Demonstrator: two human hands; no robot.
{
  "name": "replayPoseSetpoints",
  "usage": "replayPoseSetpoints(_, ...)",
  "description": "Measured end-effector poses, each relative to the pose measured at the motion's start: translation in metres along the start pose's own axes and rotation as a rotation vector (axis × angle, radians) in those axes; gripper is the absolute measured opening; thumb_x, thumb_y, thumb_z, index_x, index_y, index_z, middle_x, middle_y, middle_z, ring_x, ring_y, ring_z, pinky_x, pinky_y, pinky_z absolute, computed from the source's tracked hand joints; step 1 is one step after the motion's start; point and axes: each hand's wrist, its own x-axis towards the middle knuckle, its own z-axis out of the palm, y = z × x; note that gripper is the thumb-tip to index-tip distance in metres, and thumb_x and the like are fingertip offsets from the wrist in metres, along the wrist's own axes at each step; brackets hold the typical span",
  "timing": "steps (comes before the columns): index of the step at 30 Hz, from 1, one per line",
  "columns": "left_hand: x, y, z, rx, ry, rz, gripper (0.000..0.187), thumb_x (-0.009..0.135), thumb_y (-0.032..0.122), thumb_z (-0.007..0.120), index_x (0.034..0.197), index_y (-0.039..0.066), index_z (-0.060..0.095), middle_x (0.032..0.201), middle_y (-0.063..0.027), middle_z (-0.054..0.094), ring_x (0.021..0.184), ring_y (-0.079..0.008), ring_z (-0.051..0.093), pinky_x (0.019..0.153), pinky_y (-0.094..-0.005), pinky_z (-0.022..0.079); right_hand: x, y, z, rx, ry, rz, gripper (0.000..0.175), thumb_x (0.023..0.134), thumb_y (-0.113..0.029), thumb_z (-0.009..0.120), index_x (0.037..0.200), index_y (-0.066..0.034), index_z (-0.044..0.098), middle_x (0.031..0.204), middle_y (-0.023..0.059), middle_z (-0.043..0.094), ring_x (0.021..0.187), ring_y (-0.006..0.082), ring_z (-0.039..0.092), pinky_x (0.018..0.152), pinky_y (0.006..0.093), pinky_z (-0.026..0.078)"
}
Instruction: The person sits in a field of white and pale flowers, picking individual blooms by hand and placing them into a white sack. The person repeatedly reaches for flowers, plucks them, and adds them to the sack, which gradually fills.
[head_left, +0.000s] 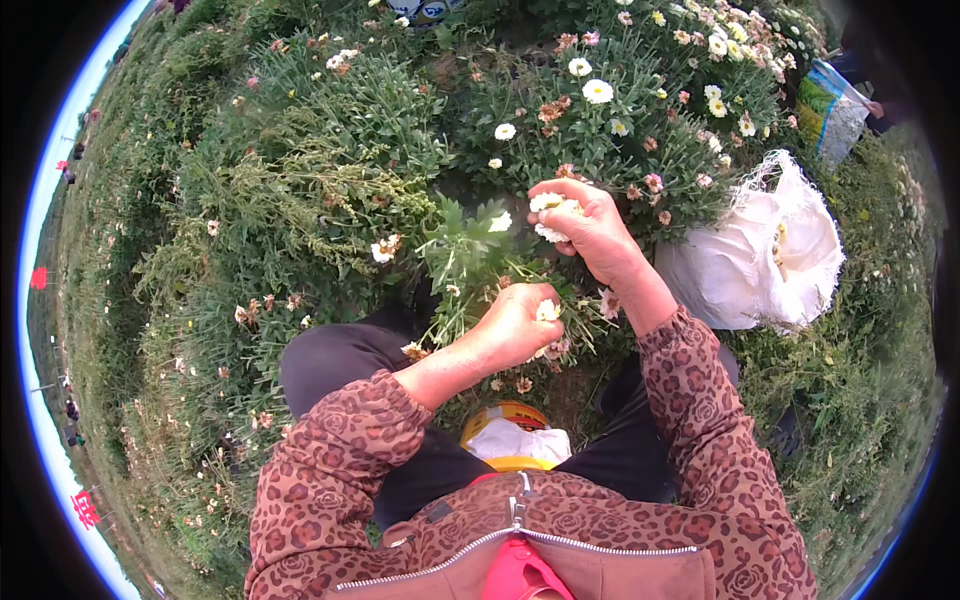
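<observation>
My right hand (589, 221) is closed around several white chrysanthemum flower heads (551, 231), just above the plants in front of me. Lower and to its left, my left hand (521, 322) has its fingers curled around a white flower head (547, 310). Leafy green stems (457, 255) stand beside the left hand, with a white bloom (500, 221) near their top. A white woven sack (724, 262), its mouth frayed and some flowers showing inside, rests to the right of my right forearm.
A yellow bucket (510, 459) with white cloth or plastic in it is between my knees. Dense flowering plants (360, 112) surround me. At the upper right, a person's hand (876, 110) is by a printed sack (831, 112). Another printed container (424, 9) stands at the top edge.
</observation>
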Motion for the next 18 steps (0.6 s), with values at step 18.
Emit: replayPoseSetpoints(18, -0.009, 0.000, 0.006, 0.127, 0.008, -0.010, 0.029, 0.080, 0.015, 0.073, 0.104, 0.000, 0.069, 0.097, -0.0245, 0.071, 0.098, -0.0426, 0.070, 0.086, -0.0485, 0.055, 0.032, 0.046, 0.062, 0.217, -0.188, 0.178, 0.011, 0.093, -0.015, 0.075, 0.099, -0.0112, 0.066, 0.085, -0.0065, 0.061, 0.068, 0.0017, 0.052, 0.052, 0.0196, 0.039)
